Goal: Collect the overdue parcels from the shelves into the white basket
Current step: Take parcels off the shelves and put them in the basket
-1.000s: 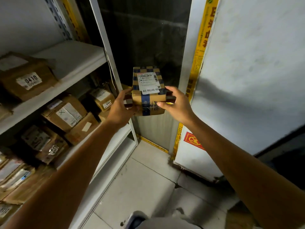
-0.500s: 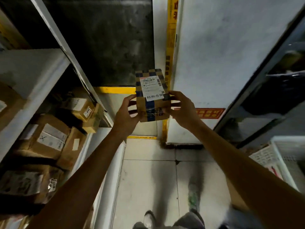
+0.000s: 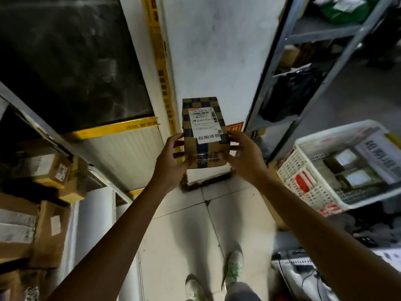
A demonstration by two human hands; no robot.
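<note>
Both hands, left (image 3: 168,162) and right (image 3: 244,158), gripped a parcel (image 3: 205,131); the basket (image 3: 312,187) at right held labelled boxes (image 3: 351,170).

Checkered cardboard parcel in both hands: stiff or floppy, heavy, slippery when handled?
Probably stiff: the parcel shows square edges where the left hand and right hand grip its sides. Likely light for its size, held out on extended arms. The glossy tape band near its lower end may be slippery.
</note>
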